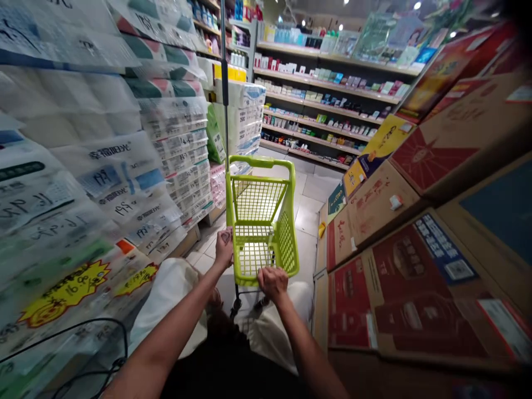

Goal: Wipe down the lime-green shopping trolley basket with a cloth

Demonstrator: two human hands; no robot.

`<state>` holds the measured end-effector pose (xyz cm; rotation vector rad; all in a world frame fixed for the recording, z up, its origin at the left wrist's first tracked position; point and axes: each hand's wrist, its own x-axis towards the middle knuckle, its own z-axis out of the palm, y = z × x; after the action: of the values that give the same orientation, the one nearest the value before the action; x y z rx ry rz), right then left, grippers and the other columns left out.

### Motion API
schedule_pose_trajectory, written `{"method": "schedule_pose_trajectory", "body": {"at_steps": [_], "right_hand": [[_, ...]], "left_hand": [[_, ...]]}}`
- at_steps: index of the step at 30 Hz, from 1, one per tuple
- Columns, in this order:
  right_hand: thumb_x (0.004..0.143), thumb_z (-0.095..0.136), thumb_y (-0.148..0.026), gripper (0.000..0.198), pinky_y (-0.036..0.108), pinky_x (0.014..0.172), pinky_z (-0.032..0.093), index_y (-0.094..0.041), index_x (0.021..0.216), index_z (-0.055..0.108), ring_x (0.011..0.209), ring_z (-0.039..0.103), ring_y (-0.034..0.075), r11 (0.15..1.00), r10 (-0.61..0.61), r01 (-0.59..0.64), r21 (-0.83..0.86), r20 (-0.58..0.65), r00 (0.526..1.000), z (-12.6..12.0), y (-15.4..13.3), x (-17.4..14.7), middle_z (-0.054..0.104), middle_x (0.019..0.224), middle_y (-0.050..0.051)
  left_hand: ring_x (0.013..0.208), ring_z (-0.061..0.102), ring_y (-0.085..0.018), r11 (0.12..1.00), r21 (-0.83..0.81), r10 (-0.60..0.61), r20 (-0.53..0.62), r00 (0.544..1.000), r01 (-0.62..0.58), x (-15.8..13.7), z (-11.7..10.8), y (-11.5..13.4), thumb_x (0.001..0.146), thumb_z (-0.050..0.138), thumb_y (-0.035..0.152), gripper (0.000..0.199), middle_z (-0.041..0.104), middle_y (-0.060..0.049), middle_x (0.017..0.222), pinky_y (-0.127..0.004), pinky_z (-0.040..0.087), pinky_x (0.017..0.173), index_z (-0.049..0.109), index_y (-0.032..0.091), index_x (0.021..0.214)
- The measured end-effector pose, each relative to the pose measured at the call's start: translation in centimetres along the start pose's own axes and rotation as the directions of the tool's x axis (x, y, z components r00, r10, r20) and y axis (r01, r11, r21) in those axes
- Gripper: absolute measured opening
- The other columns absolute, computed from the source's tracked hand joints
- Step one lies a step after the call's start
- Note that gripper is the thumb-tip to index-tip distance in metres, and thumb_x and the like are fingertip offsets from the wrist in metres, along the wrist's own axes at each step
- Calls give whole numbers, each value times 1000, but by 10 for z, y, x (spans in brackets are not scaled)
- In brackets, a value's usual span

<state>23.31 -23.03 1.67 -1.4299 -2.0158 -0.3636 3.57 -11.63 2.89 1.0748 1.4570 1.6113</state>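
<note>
A lime-green plastic shopping cart with grid walls stands right in front of me, on dark wheels. My left hand is closed at its left rim, near the front-left corner on my side. Over the near rim, toward the right corner, my right hand is curled with its fingers wrapped down on the edge. The cart's grid bottom shows through, with light floor below. A thin upright pole rises from the cart's left side.
Stacked packs of paper tissue crowd the left side. Piled cardboard boxes line the right. Shelves of small packaged goods stand ahead across the tiled floor. A black cable loops at lower left.
</note>
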Motion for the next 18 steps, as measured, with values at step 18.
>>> {"method": "schedule_pose_trajectory", "body": {"at_steps": [18], "right_hand": [[99, 50, -27, 43, 27, 66, 27, -20, 61, 68, 57, 53, 10, 993, 60, -49, -110, 97, 993, -6, -7, -5, 72, 65, 2]], "left_hand": [[84, 65, -20, 979, 198, -61, 44, 997, 51, -14, -6, 15, 90, 62, 24, 16, 66, -5, 96, -29, 52, 75, 47, 25, 95]]}}
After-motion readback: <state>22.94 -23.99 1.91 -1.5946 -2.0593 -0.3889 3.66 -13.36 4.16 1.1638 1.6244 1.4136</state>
